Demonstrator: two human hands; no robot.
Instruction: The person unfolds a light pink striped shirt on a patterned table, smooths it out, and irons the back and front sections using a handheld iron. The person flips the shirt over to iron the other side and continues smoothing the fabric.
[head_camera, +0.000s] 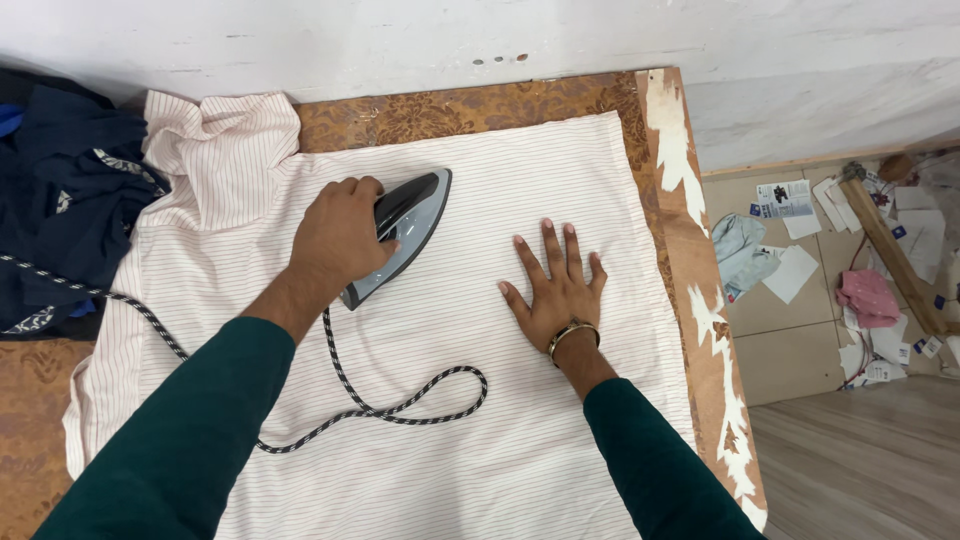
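The grey iron (400, 232) sits just above the middle of the frame on a pale striped shirt (480, 420) spread over the brown patterned desk (440, 108). The left hand (335, 240) has its grip closed around the iron's handle. The right hand (553, 285) lies flat and open on the cloth, holding nothing. A braided cord (395, 405) loops below. Dark clothes (60, 190) lie at the upper left.
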